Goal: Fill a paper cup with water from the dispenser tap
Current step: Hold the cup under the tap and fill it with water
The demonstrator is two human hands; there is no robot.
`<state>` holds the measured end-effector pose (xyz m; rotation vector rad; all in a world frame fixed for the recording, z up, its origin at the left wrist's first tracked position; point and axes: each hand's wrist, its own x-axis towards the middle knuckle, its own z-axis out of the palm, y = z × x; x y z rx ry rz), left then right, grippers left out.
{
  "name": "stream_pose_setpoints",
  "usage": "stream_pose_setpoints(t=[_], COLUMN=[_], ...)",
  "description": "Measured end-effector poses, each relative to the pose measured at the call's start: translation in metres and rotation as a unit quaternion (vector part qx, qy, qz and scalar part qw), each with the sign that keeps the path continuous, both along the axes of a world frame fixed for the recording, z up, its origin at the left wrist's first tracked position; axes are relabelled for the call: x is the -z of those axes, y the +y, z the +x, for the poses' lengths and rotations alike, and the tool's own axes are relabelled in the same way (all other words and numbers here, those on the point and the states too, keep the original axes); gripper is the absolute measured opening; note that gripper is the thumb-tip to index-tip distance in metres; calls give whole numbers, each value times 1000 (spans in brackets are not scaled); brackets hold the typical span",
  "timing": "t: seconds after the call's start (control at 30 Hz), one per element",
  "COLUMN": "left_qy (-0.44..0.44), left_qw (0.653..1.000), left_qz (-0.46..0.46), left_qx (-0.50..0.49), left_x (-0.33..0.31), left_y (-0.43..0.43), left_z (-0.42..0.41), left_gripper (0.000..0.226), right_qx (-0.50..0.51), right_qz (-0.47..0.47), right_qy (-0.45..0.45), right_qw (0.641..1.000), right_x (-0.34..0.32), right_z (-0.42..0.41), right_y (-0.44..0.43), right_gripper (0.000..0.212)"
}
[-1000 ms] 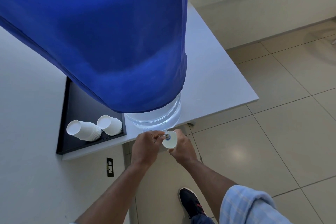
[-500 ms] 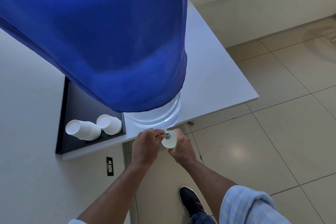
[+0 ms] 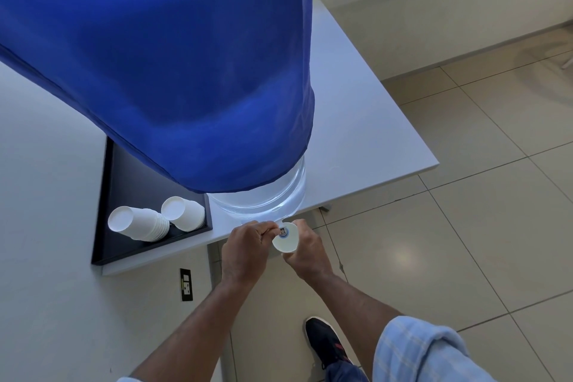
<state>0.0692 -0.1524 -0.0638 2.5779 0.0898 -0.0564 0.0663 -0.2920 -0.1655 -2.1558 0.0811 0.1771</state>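
Note:
A big water bottle under a blue cloth cover (image 3: 173, 71) stands on a white table (image 3: 366, 139), its clear base (image 3: 263, 198) at the front edge. The small tap (image 3: 282, 230) sticks out over that edge. My right hand (image 3: 305, 250) holds a white paper cup (image 3: 286, 242) directly under the tap, rim up. My left hand (image 3: 245, 250) pinches the tap's lever from the left. Whether water is flowing is too small to tell.
A black tray (image 3: 124, 177) on the table's left holds two stacks of upside-down white paper cups (image 3: 141, 223). A wall socket (image 3: 186, 284) sits low on the left wall. Tiled floor (image 3: 434, 257) lies to the right, my dark shoe (image 3: 325, 341) below.
Both hands stay at the tap with the cup under it. Only the camera view has shifted slightly.

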Motion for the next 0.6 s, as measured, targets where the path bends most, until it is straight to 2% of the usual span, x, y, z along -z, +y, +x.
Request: stream_pose_setpoints(t=[0.6], left_qy=[-22], left_qw=[999], left_qz=[-24], left_qx=[13], left_x=[2], left_y=[-1], left_z=[-2], left_gripper=[16], right_qx=[11], right_qz=[9], right_qy=[-6], right_qw=[1000], right_x=[4], right_z=[-2], right_y=[-2], right_gripper=[50])
